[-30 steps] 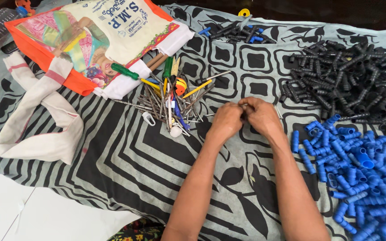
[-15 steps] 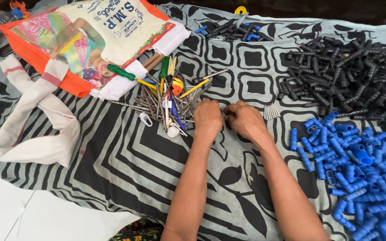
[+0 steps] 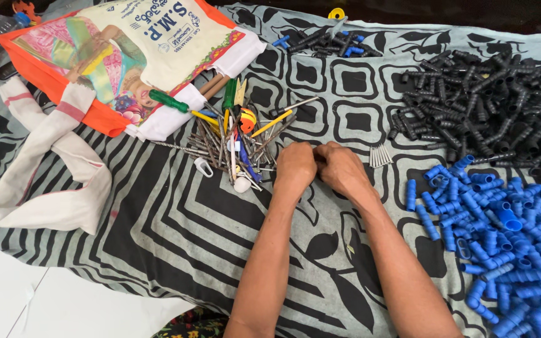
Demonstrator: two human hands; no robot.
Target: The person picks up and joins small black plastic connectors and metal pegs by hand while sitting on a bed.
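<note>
My left hand (image 3: 295, 166) and my right hand (image 3: 340, 168) rest knuckle to knuckle on the black-and-grey patterned cloth (image 3: 176, 231). Both have their fingers curled under, and I see nothing sticking out of either fist. Just left of my left hand lies a heap of long nails and screwdrivers (image 3: 233, 144) with green, yellow and orange handles. A small bunch of nails (image 3: 380, 155) lies on the cloth just right of my right hand, apart from it.
A pile of black plastic tube pieces (image 3: 489, 112) lies at the back right and a pile of blue ones (image 3: 508, 244) at the front right. A printed orange-edged bag (image 3: 126, 50) lies at the back left, with a pale cloth strap (image 3: 57, 169) below it. White floor (image 3: 45, 300) shows at front left.
Both hands have slid left together across the cloth, from beside the small bunch of nails to the edge of the heap of nails and screwdrivers.
</note>
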